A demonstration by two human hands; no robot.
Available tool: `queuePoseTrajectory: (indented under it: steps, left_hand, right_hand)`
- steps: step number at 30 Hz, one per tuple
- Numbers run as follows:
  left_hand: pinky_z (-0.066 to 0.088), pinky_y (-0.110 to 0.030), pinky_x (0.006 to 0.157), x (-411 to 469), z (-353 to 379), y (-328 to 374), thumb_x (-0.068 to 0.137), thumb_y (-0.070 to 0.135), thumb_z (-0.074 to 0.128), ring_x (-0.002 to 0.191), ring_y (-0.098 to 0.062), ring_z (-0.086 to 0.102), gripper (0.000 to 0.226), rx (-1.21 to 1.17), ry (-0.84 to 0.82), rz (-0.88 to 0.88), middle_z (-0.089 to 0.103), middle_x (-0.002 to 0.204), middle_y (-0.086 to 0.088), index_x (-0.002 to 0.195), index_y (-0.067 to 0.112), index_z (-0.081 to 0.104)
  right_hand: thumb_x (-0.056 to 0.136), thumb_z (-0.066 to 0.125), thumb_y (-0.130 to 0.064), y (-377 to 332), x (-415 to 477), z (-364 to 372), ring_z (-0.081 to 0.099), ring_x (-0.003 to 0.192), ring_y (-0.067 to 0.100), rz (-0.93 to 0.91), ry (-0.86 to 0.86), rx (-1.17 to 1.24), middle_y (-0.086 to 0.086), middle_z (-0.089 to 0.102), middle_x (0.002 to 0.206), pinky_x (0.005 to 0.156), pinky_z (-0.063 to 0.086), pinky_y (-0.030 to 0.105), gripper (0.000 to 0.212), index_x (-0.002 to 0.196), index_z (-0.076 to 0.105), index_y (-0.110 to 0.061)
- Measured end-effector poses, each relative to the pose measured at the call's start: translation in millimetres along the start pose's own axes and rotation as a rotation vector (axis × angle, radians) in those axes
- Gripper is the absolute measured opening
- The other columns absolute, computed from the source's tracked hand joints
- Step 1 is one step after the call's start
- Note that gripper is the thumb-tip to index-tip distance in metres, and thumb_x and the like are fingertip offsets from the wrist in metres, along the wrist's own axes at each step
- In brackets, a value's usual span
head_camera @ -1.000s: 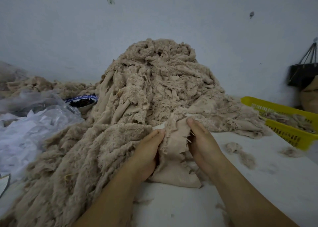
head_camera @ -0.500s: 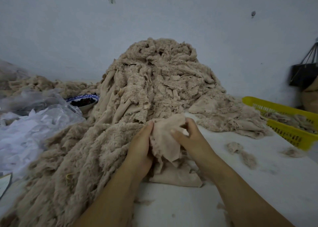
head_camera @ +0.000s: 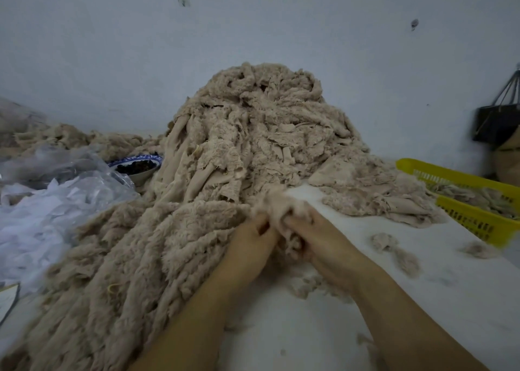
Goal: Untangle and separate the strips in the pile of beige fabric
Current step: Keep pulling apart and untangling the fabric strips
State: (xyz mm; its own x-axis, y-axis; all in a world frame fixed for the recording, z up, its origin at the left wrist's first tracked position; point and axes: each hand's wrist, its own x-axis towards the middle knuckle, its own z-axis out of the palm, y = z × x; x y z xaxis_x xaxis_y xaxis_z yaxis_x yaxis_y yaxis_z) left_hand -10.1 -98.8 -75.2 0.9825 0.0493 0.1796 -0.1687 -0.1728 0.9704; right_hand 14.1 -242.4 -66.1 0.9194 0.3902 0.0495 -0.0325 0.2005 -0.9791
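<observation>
Two arms show, both bare along all of their visible length. The left forearm [head_camera: 191, 322] and the right forearm [head_camera: 408, 322] are slender and smooth, broadest at the near edge and narrowing toward the wrists. The left hand [head_camera: 250, 246] and the right hand [head_camera: 318, 238] are bare as well (their far ends are smeared by blur, so nails and finger detail cannot be made out). The knuckles of the right hand show as soft ridges.
</observation>
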Motion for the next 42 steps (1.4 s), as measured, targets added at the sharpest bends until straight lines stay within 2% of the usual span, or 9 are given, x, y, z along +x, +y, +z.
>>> queuePoseTrajectory:
  steps: [3,7,10,15,23,29,33,37,42]
  left_hand:
    - [0.036,-0.012,0.042,-6,0,9,0.097,0.028,0.056,0.045,0.000,0.051,0.034,0.127,-0.081,-0.019,0.062,0.055,0.013,0.065,0.030,0.070]
    - [0.044,-0.027,0.063,-2,-2,16,0.095,0.028,0.052,0.071,-0.012,0.057,0.028,0.570,0.119,0.278,0.061,0.075,0.007,0.072,0.017,0.064]
    - [0.037,-0.034,0.079,-2,-10,21,0.092,0.023,0.055,0.097,-0.021,0.055,0.015,0.856,0.428,0.471,0.065,0.097,0.005,0.090,0.021,0.069]
    - [0.038,-0.041,0.100,4,-26,7,0.099,0.030,0.049,0.134,-0.030,0.035,0.038,1.242,0.243,-0.062,0.035,0.148,-0.009,0.134,0.017,0.046]
    - [0.041,-0.012,0.070,-3,-7,12,0.098,0.024,0.057,0.086,-0.003,0.054,0.012,0.444,0.201,0.280,0.055,0.095,0.010,0.087,0.019,0.062]
    - [0.039,-0.023,0.099,-2,2,7,0.095,0.024,0.060,0.112,-0.007,0.049,0.024,0.591,0.095,0.423,0.056,0.119,0.008,0.118,0.021,0.065]
    - [0.034,-0.037,0.108,5,-15,-5,0.095,0.029,0.054,0.129,-0.023,0.040,0.047,1.012,0.200,0.144,0.047,0.139,0.001,0.141,0.025,0.046]
    - [0.048,-0.020,0.058,9,-26,2,0.091,0.011,0.054,0.077,-0.019,0.061,0.020,0.363,0.440,0.025,0.066,0.083,0.002,0.084,0.027,0.064]
    - [0.052,-0.036,0.086,17,-38,1,0.097,0.007,0.044,0.095,-0.021,0.058,0.024,-0.233,0.846,-0.120,0.061,0.107,-0.004,0.108,0.023,0.058]
  right_hand:
    - [0.092,0.052,0.000,4,2,-4,0.045,0.044,0.008,0.012,0.116,-0.026,0.010,0.058,0.067,0.038,0.035,0.020,0.027,0.087,0.071,-0.019]
    - [0.096,0.059,-0.013,2,8,-16,0.050,0.051,0.010,0.044,0.191,-0.013,0.007,0.063,0.071,0.041,0.038,0.020,0.010,0.090,0.066,-0.009]
    - [0.098,0.059,-0.021,-10,11,-32,0.066,0.076,0.011,-0.184,0.316,0.602,0.003,0.067,0.089,0.064,0.056,0.020,0.014,0.095,0.066,-0.010]
    - [0.096,0.064,-0.026,13,13,-30,0.070,0.103,0.018,-0.015,0.362,0.206,0.000,0.064,0.117,0.089,0.056,0.030,0.031,0.123,0.054,-0.013]
    - [0.096,0.058,-0.034,29,6,5,0.069,0.092,0.001,-0.107,-0.077,-0.489,-0.020,0.070,0.104,0.073,0.053,0.018,0.033,0.124,0.053,-0.050]
    - [0.100,0.050,-0.017,22,12,-9,0.059,0.056,-0.002,-0.169,0.436,-0.498,-0.002,0.067,0.078,0.050,0.047,0.016,0.017,0.089,0.058,-0.028]
    - [0.101,0.048,-0.016,14,14,-21,0.062,0.065,0.015,-0.179,0.666,-0.214,0.006,0.065,0.085,0.073,0.057,0.043,0.014,0.108,0.057,-0.024]
    - [0.100,0.050,-0.016,13,16,-27,0.061,0.079,0.024,-0.205,0.784,-0.132,0.003,0.062,0.088,0.078,0.056,0.046,0.016,0.091,0.055,-0.028]
    - [0.100,0.049,-0.014,14,16,-29,0.051,0.062,0.018,-0.181,0.870,-0.122,0.004,0.055,0.079,0.062,0.050,0.036,0.014,0.088,0.050,-0.023]
